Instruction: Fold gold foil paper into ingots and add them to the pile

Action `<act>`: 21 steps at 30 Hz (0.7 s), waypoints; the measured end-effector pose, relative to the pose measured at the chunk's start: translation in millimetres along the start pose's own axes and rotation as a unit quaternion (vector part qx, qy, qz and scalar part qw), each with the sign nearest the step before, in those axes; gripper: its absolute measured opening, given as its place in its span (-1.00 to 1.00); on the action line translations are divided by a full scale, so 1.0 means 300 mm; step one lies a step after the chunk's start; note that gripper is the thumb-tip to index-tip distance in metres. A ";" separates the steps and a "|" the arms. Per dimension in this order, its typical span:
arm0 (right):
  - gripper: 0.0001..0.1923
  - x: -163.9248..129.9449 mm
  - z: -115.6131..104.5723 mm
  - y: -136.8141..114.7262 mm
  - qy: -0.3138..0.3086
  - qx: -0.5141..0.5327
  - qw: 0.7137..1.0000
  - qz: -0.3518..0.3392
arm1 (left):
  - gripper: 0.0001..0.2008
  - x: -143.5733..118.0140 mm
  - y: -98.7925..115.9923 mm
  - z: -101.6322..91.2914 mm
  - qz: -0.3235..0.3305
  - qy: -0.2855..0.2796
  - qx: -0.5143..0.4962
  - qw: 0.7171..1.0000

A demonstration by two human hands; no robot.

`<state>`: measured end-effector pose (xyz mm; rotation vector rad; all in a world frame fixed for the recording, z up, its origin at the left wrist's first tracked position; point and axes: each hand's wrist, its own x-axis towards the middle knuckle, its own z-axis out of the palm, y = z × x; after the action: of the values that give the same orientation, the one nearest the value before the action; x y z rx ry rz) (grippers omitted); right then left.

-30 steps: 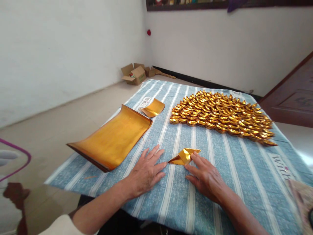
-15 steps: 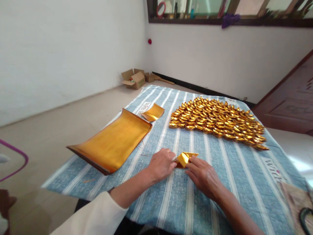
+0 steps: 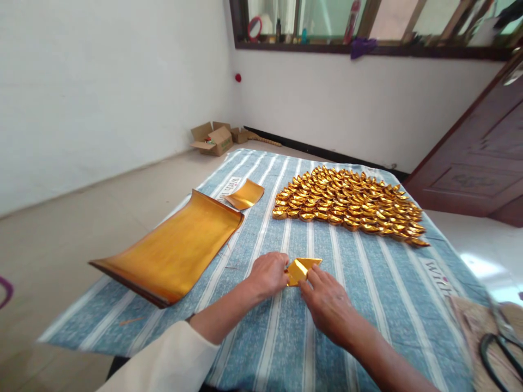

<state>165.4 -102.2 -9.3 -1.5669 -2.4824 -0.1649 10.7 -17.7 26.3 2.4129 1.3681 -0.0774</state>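
Observation:
A small piece of shiny gold foil paper (image 3: 297,269), partly folded with slanted creases, lies low over the striped cloth between my hands. My left hand (image 3: 269,275) pinches its left end, fingers curled. On its right side my right hand (image 3: 327,299) grips the near edge with thumb and fingertips; the fingertips hide part of the folds. Beyond the hands, to the right, several rows of folded gold paper ingots (image 3: 347,204) stand packed together. A stack of flat gold foil sheets (image 3: 171,245) with curling edges lies to the left, and a smaller curved gold sheet (image 3: 247,194) lies behind it.
A blue and white striped cloth (image 3: 245,348) covers the table. Black-handled scissors (image 3: 504,340) rest on a brown board (image 3: 469,326) at the right edge. An open cardboard box (image 3: 212,139) sits on the floor beyond, near the wall. A brown door (image 3: 469,158) stands at right.
The view has shifted, bringing the scissors further into sight. Both hands keep hold of the foil paper, and my right fingers have moved slightly along its near edge.

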 end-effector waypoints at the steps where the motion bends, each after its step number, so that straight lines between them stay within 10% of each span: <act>1: -0.74 0.001 -0.009 -0.011 -0.017 -0.006 1.000 0.005 | -0.92 0.003 0.000 0.000 -0.003 0.000 -0.004 1.000; 6: -0.77 0.049 -0.048 0.029 -0.086 0.031 0.995 0.027 | -0.86 0.014 -0.004 0.000 -0.028 -0.012 -0.049 0.998; 21: -0.84 0.112 0.003 0.204 -0.012 0.259 0.957 0.132 | -0.93 0.028 -0.023 0.015 -0.018 0.001 -0.109 0.994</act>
<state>206.6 -46.0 -3.3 -1.6320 -2.0612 0.5053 9.9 -9.0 18.1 2.2082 1.3465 0.0619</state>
